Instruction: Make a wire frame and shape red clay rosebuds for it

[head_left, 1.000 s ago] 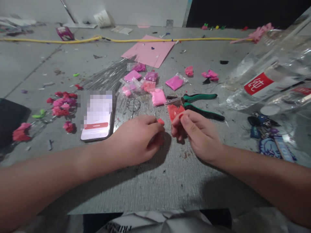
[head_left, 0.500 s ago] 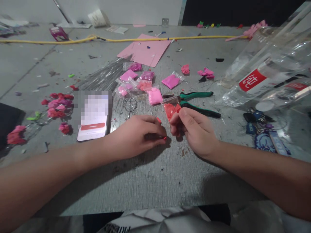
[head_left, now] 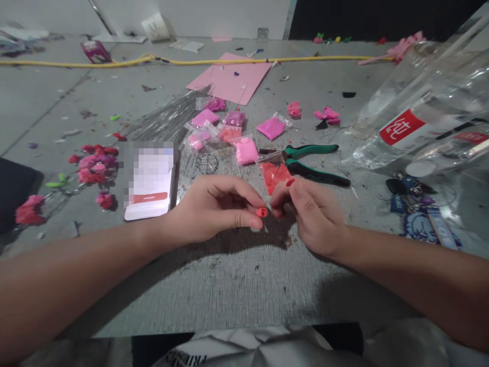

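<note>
Grey tabletop (head_left: 229,295) beneath small, rounded red piece (head_left: 261,212)

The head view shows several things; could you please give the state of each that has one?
Left hand, pinching a small red piece
Right hand, pinching a thin red piece
Phone, screen lit
Pliers, handles spread apart
Pink sheet, lying flat
Red packet, open or sealed unclear

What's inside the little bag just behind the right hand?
Orange-red stuff shows through the little bag; I can't tell exactly what it is. The right hand covers the bag's near corner, so that bit is hidden.
</note>
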The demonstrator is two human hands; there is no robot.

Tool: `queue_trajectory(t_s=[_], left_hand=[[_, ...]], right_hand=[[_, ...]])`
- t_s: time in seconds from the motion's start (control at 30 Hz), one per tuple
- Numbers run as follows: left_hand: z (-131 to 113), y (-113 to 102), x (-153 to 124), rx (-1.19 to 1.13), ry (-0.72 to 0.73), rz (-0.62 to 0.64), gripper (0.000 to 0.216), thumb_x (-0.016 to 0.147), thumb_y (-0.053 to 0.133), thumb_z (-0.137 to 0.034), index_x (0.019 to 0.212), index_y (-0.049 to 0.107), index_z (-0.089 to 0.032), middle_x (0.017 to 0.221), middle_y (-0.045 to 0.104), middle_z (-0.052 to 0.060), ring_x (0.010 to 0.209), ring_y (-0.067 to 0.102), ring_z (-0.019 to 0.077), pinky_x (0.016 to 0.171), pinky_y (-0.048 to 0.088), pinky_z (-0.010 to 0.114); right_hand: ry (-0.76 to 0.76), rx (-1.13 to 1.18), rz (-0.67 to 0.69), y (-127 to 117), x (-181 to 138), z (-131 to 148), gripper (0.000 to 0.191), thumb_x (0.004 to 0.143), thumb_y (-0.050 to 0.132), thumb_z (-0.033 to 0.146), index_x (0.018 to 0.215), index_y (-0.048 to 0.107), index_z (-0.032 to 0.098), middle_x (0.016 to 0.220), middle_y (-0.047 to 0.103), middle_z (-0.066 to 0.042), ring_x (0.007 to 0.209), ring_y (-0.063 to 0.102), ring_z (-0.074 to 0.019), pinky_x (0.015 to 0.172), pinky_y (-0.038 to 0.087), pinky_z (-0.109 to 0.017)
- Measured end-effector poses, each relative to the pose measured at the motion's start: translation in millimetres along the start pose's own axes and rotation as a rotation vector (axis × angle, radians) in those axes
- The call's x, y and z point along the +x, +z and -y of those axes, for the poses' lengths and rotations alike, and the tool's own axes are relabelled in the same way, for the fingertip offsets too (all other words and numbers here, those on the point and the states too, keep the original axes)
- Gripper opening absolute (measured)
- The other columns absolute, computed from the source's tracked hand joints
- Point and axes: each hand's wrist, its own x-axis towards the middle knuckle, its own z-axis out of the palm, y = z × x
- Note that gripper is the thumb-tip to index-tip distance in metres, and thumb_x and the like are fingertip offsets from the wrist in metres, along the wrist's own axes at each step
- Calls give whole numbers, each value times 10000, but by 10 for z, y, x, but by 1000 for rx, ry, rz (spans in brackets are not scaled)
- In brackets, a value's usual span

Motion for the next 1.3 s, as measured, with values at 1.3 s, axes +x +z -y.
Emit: queue_trajectory(t_s=[1.3], left_hand=[[-3, 13, 11, 72, 111, 53, 306, 668, 932, -59, 661, 641, -152, 798, 746, 24, 688, 715, 112, 646, 623, 197]], right_hand=[[-358, -433, 267, -3, 41, 154, 214, 1105, 490, 349, 990, 637, 244, 841, 708, -11, 750, 658, -137, 666, 506, -271]])
